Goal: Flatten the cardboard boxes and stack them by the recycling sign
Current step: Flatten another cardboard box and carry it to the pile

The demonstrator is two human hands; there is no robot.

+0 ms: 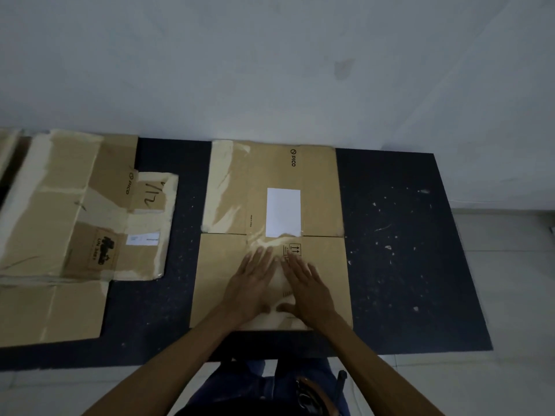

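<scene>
Cardboard box flat; left hand, right hand press it w/ fingers straight, label text unreadable.

Both bare forearms are reaching forward from the bottom of the view and drawing toward each other. The left hand is lying palm down with its fingers straight and slightly spread. The right hand is lying just beside it, also flat, fingers straight and pointing forward. The thumbs are nearly meeting between the hands.
</scene>
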